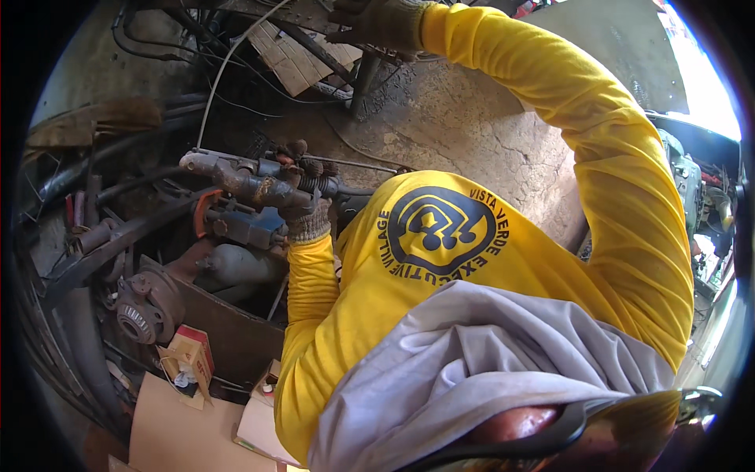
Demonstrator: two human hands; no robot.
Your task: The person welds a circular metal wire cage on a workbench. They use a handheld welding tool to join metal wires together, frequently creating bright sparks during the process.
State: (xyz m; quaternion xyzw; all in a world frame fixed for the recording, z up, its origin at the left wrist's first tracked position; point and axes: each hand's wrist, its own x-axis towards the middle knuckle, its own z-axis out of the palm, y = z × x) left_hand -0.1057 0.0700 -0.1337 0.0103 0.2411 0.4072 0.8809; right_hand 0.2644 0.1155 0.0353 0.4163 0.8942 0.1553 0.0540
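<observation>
My left hand, in a knitted work glove, is closed on a greasy metal cylinder assembly with a ribbed dark end. Part of the assembly hides the fingers. A thin pale cable or tube rises from its left end, and a slim metal rod runs beside it. My right arm reaches far forward. At the top edge, its gloved hand has its dark fingers stretched out beside a metal frame, with nothing visible held.
Below the assembly lie a blue metal tool, a grey cylinder and a round motor-like part. An opened small box rests near cardboard. Metal bars crowd the left; machinery stands at right. Cracked concrete floor lies ahead.
</observation>
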